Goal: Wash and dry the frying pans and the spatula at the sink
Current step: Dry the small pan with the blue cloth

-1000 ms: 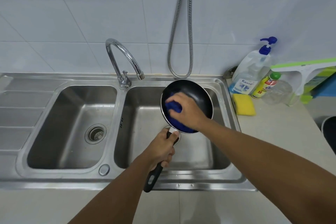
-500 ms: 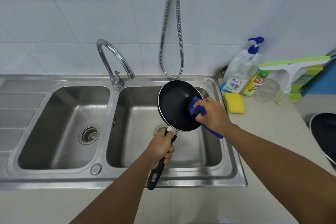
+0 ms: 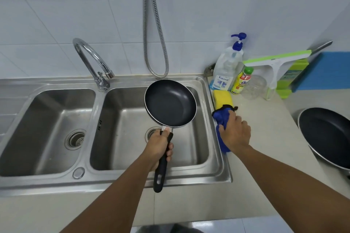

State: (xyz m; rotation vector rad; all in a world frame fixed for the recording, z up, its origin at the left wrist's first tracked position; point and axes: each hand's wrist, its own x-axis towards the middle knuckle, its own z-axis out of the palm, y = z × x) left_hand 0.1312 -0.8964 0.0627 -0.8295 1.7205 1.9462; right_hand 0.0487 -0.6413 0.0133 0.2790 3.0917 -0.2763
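frying pan (image 3: 170, 103) held over right sink basin (image 3: 189, 157).
left hand (image 3: 158, 145) grips its black handle (image 3: 160, 178); right hand (image 3: 234, 134) clutches blue cloth (image 3: 220, 117) at the surface (image 3: 274, 138) edge, touching a yellow sponge (image 3: 222, 98); larger pan (image 3: 327, 134) far right.

The clear pump bottle (image 3: 228, 66) standing against the wall carried a pale blue label that read "Kassa". The small yellow bottle (image 3: 241, 83) just beside it bore blue lettering that began "Ju"; the rest was too blurred to read.
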